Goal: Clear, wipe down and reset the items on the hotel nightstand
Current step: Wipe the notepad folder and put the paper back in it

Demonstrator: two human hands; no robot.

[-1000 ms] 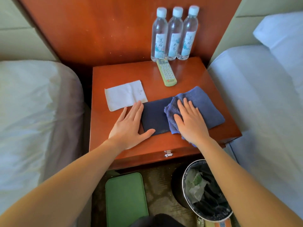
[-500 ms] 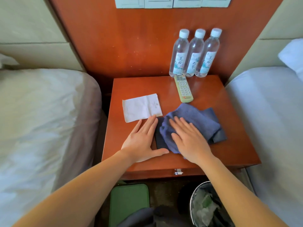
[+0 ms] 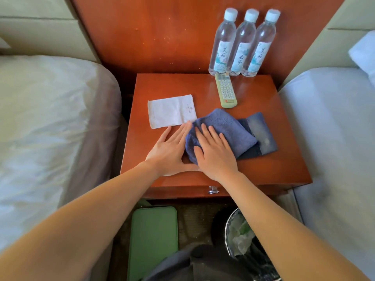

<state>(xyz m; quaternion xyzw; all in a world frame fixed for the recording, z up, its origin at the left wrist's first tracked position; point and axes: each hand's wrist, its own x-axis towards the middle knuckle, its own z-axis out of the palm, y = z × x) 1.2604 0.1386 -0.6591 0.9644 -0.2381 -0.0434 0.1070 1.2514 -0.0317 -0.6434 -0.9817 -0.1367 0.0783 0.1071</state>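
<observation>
A blue cloth [image 3: 227, 128] lies bunched on the wooden nightstand [image 3: 274, 169], over a dark flat item [image 3: 261, 134] that sticks out to its right. My right hand [image 3: 213, 153] presses flat on the cloth's left end, fingers straight. My left hand [image 3: 170, 147] lies flat on the nightstand beside it, fingertips touching the cloth's edge and a white paper packet [image 3: 170, 111]. A pale green remote [image 3: 226, 91] lies behind the cloth. Three water bottles [image 3: 242, 43] stand at the back.
Beds flank the nightstand, one on the left [image 3: 50, 128] and one on the right [image 3: 334, 128]. On the floor in front stand a green flat object [image 3: 154, 240] and a lined waste bin [image 3: 245, 238] holding rubbish. A wooden headboard panel [image 3: 162, 33] rises behind.
My right hand slid the blue cloth leftward across the dark item, uncovering its right part. My left hand stayed flat at the dark item's left end.
</observation>
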